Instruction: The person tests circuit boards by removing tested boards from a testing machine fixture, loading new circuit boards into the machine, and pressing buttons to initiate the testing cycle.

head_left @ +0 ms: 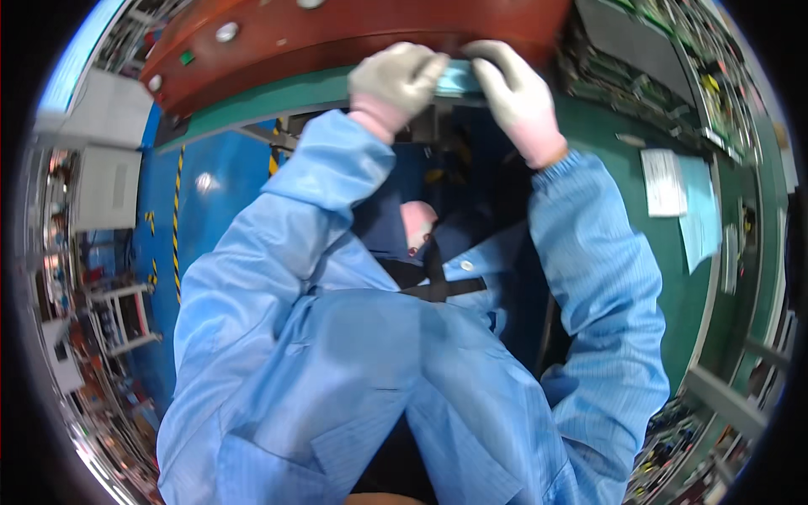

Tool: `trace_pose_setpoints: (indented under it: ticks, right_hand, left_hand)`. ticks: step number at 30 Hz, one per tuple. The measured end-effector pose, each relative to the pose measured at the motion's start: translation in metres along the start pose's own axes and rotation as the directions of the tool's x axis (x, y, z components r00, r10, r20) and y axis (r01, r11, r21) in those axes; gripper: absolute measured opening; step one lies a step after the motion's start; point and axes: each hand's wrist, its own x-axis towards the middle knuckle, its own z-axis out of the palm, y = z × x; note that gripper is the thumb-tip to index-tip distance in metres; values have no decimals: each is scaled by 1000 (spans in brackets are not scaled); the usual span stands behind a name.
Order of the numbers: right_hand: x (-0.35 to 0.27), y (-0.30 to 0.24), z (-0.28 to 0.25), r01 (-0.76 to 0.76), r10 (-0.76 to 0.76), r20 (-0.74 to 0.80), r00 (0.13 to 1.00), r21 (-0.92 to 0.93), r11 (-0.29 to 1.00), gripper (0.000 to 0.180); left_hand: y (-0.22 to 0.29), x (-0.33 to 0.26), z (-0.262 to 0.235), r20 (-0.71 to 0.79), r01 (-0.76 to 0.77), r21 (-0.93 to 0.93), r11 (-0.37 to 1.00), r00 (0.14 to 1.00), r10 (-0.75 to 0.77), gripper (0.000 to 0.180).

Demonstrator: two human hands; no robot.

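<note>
Both my hands wear white gloves with pink cuffs and meet near the front edge of the green bench top (244, 108). Between them is a small shiny light-blue piece (458, 78); its exact kind cannot be made out. My left hand (396, 84) is closed, with its thumb and fingertips at the piece's left end. At its right end my right hand (517, 99) is bent over, thumb toward the piece and fingers curled behind it. The fingers partly cover both ends of the piece.
A reddish-brown panel (353, 25) with round silver parts stands just beyond my hands. To the right are stacked circuit boards (631, 93), a white paper (663, 181) and a light-blue sheet (700, 215). Blue floor with yellow-black tape (178, 219) lies left.
</note>
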Motion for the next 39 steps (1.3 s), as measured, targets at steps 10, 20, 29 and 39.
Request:
trace_pose_setpoints:
  ticks: [10,20,29,39]
  right_hand:
    - [10,38,21,134,-154,-140,978,-146,980,29]
    - [14,35,21,107,-127,-95,987,-191,976,31]
    - [6,17,5,152,-157,-37,987,-104,983,28]
    - [6,19,6,191,-197,-70,978,-79,978,28]
  left_hand:
    - [-9,5,-13,237,36,-178,983,972,7,35]
    - [-19,8,-14,287,96,-280,955,958,-11,38]
    - [-14,6,-16,277,56,-259,964,961,19,37]
    - [-14,6,-15,258,61,-314,947,966,23,40]
